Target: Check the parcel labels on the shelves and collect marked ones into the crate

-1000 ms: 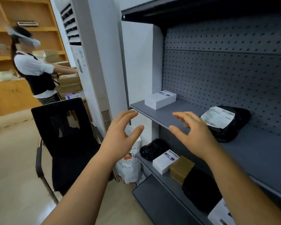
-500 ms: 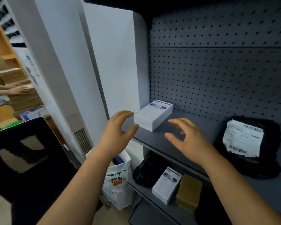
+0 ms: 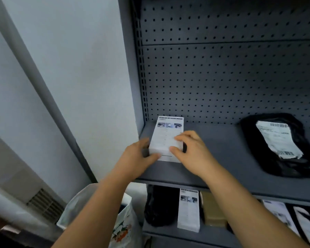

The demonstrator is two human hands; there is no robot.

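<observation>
A: The person has both hands on the white box (image 3: 166, 140) at the left end of the grey shelf (image 3: 222, 158). The left hand (image 3: 138, 156) holds its left side with the thumb on the near end, and the right hand (image 3: 191, 151) curls its fingers (image 3: 177, 138) over the top and the right edge. So both hands grip the box. No crate is in view.

B: What could go wrong from here?

A: The box sits near the front edge of the shelf. If it is pulled out with a loose grip, it could tip off the edge and fall toward the white printed bag (image 3: 118, 228) on the floor below. Also the hands cover part of the top face, so a mark could be missed if the box is not turned.

B: Can the label be read?

A: No. The top shows a dark header strip, three small pictures and faint lines of text, too blurred to read. The black poly mailer (image 3: 254, 151) further right on the same shelf carries a white shipping label (image 3: 277, 140) with barcodes at two ends; its text is also unreadable. On the lower shelf stands another white box (image 3: 188, 212) with similar pictures, beside a brown box (image 3: 214, 212).
</observation>
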